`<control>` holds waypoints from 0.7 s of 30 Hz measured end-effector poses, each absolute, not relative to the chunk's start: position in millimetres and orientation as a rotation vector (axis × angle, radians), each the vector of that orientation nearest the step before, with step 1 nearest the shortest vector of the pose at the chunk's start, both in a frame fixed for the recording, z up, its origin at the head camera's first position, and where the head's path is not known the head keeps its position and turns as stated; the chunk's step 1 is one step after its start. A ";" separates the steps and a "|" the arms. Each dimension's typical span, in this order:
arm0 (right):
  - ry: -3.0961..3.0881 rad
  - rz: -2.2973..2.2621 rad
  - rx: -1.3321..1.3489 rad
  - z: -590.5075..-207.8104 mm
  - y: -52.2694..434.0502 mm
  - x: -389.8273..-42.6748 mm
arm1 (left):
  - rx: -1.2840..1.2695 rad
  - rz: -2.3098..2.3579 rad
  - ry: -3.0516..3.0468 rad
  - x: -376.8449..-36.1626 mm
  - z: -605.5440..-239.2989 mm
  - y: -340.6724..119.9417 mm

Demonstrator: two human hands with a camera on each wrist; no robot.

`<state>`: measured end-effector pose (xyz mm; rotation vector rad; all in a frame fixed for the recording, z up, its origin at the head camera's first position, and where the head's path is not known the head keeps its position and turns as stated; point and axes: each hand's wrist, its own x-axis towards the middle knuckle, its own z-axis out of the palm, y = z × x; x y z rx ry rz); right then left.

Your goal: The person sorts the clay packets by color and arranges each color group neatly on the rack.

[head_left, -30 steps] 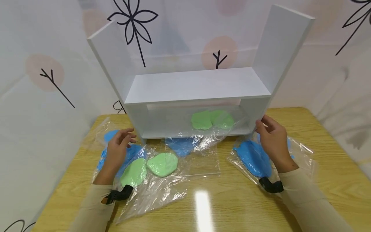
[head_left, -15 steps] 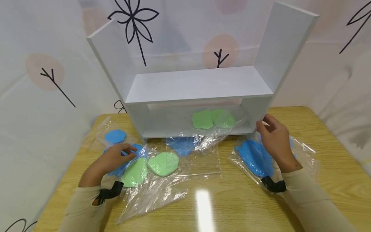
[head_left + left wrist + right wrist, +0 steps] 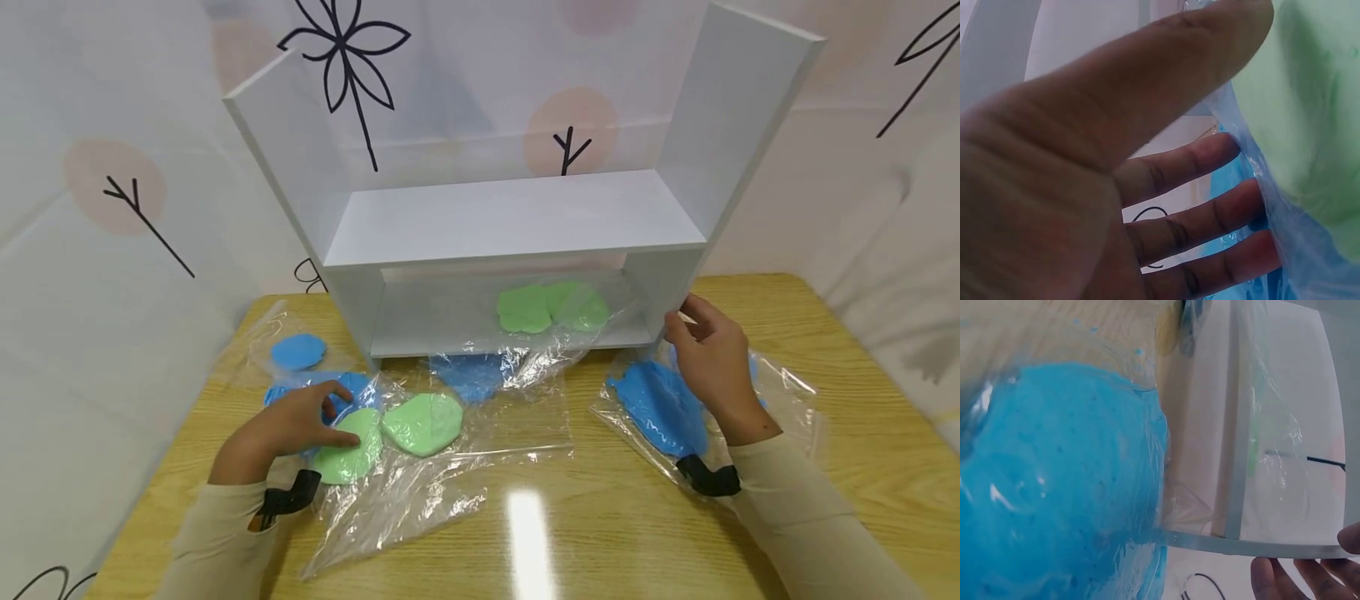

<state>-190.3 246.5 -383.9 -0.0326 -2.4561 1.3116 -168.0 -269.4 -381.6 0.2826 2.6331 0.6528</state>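
My left hand point(image 3: 288, 425) is over a plastic bag point(image 3: 405, 508) holding flat green slabs of a soft, dough-like material. Its thumb lies at the near green slab point(image 3: 345, 467), while the fingers, apart from the thumb, touch the bag film in the left wrist view; a blue mass point(image 3: 360, 387) is beneath. My right hand point(image 3: 712, 358) pinches the lower right side panel point(image 3: 1241, 547) of a white shelf unit point(image 3: 517, 221), thumb on one face and fingers on the other. Close by lies a bagged blue slab point(image 3: 663, 412).
Another green pair point(image 3: 551, 308) in clear plastic lies inside the lower shelf space. A blue patch point(image 3: 472, 375) sits before the shelf, and a bagged blue disc point(image 3: 298, 352) lies to its left. Wooden tabletop point(image 3: 592, 517) shows in front; patterned cloth point(image 3: 465, 92) hangs behind.
My left hand has shifted left and down from the blue mass, its thumb spreading down to the green slab. The right hand stays at the shelf's side panel.
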 end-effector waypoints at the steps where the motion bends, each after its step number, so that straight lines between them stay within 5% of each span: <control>1: -2.455 1.309 -0.032 -383.9 246.3 -190.3 | 0.280 0.653 2.631 -167.8 -381.9 -268.9; 21: -2.412 1.320 -0.009 -382.9 243.2 -188.2 | 0.290 0.654 2.648 -166.4 -386.1 -263.9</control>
